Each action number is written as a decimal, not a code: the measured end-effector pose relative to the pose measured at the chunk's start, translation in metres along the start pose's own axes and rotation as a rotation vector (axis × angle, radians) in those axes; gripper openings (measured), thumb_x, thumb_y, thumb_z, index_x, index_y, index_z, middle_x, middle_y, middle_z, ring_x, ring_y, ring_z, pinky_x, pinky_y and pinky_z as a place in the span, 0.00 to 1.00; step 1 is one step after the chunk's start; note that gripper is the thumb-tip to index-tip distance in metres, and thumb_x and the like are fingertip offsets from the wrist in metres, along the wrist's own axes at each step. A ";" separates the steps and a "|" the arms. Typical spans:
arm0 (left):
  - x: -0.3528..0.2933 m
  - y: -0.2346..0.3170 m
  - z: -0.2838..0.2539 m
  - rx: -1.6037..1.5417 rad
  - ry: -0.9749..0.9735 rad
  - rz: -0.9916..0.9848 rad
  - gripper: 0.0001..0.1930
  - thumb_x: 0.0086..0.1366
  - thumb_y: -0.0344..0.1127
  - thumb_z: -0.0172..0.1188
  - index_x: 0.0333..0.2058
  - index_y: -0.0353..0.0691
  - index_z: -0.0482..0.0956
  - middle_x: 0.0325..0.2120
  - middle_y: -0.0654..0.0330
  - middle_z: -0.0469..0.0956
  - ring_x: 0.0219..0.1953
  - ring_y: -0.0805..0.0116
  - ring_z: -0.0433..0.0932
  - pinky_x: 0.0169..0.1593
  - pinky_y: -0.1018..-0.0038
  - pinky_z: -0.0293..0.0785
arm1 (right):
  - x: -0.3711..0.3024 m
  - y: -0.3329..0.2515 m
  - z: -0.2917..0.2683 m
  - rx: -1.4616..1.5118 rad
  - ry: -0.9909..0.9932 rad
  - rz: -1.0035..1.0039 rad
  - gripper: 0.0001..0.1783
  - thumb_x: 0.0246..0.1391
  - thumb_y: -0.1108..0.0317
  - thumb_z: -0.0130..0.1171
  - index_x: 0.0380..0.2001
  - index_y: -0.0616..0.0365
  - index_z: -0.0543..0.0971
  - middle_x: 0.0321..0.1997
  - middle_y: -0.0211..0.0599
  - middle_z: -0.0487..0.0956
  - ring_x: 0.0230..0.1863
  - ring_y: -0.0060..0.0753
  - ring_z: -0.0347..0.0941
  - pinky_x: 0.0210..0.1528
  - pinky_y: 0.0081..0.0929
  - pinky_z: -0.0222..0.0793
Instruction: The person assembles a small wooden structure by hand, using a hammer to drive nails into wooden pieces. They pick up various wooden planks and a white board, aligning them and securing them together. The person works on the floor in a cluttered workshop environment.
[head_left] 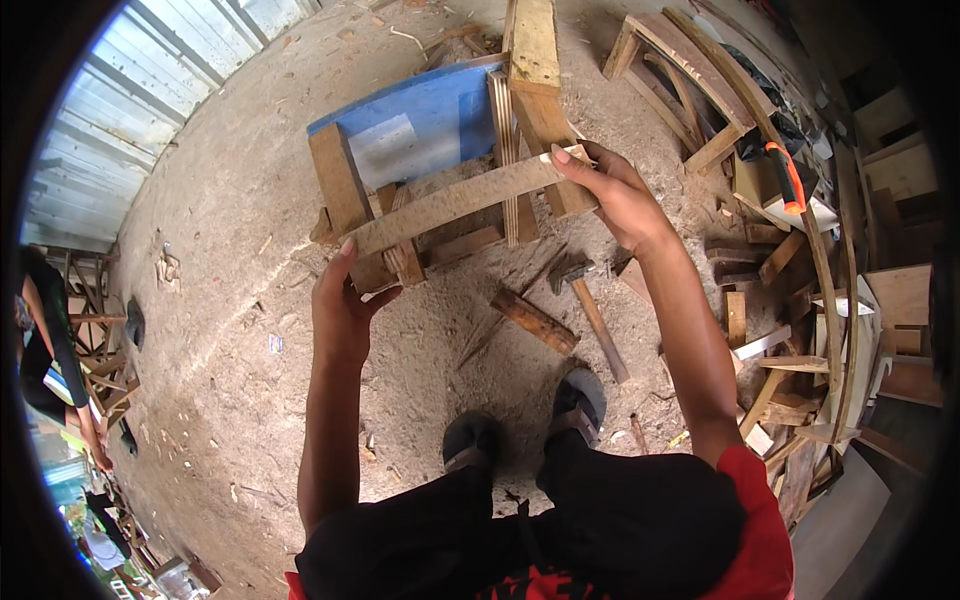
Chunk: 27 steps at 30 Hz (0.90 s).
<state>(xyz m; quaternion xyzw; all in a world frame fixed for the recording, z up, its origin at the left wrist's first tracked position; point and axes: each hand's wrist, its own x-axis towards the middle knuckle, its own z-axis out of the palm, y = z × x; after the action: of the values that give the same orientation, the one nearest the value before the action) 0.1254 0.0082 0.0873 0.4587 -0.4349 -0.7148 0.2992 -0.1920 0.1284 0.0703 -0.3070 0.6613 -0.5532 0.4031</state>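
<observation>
Between my two hands is a flat wooden slat, held crosswise over a wooden frame. My left hand grips its left end, thumb on top. At the slat's paler right end, my right hand pinches it with the thumb on its face. Behind the slat stands the frame, with a thick wooden post on the left, a taller beam on the right and a blue panel across the back. Whether the slat touches the frame, I cannot tell.
A hammer and a short wood block lie on the dusty ground before my feet. An orange-and-black handled tool rests among scrap wood on the right. A wooden stool-like frame stands far right. Another person is at the left edge.
</observation>
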 end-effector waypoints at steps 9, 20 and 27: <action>0.000 0.000 0.004 0.043 0.005 -0.014 0.33 0.65 0.59 0.56 0.60 0.40 0.70 0.52 0.55 0.79 0.53 0.60 0.79 0.51 0.58 0.75 | -0.002 0.002 0.000 0.007 -0.019 0.016 0.63 0.53 0.31 0.65 0.70 0.77 0.54 0.70 0.74 0.60 0.76 0.60 0.54 0.76 0.52 0.48; 0.003 -0.048 -0.033 -0.243 -0.005 -0.048 0.31 0.73 0.63 0.45 0.57 0.41 0.71 0.51 0.56 0.77 0.53 0.63 0.76 0.50 0.56 0.75 | -0.032 0.104 -0.031 0.187 0.215 0.104 0.41 0.65 0.37 0.54 0.64 0.63 0.69 0.59 0.48 0.77 0.57 0.43 0.75 0.56 0.40 0.72; 0.000 -0.122 -0.033 -0.122 -0.025 -0.268 0.14 0.72 0.44 0.53 0.49 0.43 0.76 0.40 0.62 0.78 0.43 0.65 0.78 0.49 0.61 0.75 | -0.097 0.203 0.014 -0.520 0.067 0.197 0.32 0.61 0.51 0.65 0.59 0.61 0.73 0.53 0.48 0.79 0.57 0.45 0.77 0.59 0.40 0.72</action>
<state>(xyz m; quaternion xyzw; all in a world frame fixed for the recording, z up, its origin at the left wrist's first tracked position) 0.1525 0.0510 -0.0287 0.4846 -0.3291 -0.7792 0.2229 -0.1245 0.2451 -0.1104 -0.3158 0.8206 -0.3330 0.3405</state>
